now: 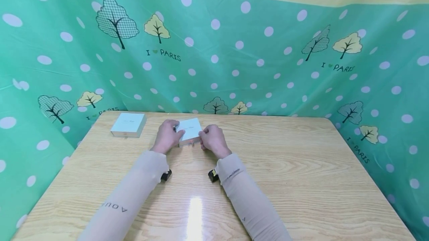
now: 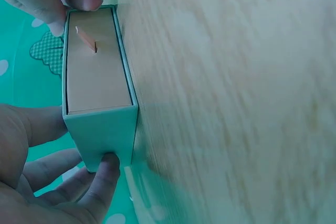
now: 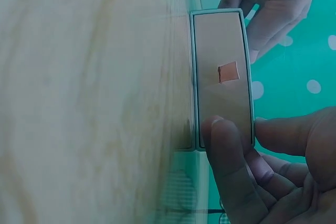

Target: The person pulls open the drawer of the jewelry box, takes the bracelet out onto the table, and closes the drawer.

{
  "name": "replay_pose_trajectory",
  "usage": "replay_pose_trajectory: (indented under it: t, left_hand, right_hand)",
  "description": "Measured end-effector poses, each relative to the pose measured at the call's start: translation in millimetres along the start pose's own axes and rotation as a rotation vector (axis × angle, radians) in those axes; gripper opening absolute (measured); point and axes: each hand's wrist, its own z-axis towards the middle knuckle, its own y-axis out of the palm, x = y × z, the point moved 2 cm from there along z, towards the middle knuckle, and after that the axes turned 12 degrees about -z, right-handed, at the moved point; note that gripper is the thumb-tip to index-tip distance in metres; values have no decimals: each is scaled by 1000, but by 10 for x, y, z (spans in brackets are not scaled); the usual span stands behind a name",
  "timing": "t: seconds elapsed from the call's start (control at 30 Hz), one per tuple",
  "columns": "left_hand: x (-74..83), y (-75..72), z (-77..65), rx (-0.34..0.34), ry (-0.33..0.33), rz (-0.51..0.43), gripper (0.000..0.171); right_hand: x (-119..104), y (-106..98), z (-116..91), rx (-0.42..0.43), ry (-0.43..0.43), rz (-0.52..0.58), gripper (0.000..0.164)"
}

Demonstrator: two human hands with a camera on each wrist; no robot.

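A pale blue drawer-style box (image 1: 189, 126) sits at the table's far side, between both hands. Its beige drawer front (image 2: 97, 82) sits flush in the sleeve, and a small ribbon pull tab (image 3: 229, 72) sticks out of it. My left hand (image 1: 167, 136) grips the box's left side, the thumb on the top and fingers along the side. At the near right corner, my right hand (image 1: 213, 139) holds the box with the thumb at the top edge and a finger against the drawer front. The box's back is hidden.
A second pale blue box (image 1: 128, 122) of the same kind stands at the table's far left corner. The wooden table (image 1: 301, 166) ends at a green dotted curtain (image 1: 234, 66) behind and at the sides. Light glares on the tabletop near the front.
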Motion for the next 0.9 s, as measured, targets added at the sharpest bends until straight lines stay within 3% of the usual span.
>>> replay_pose_trajectory:
  t: [0.9]
  left_hand:
    - [-14, 19, -41, 14, -16, 12, 52]
  right_hand:
    - [10, -13, 19, 57, -53, -93, 18]
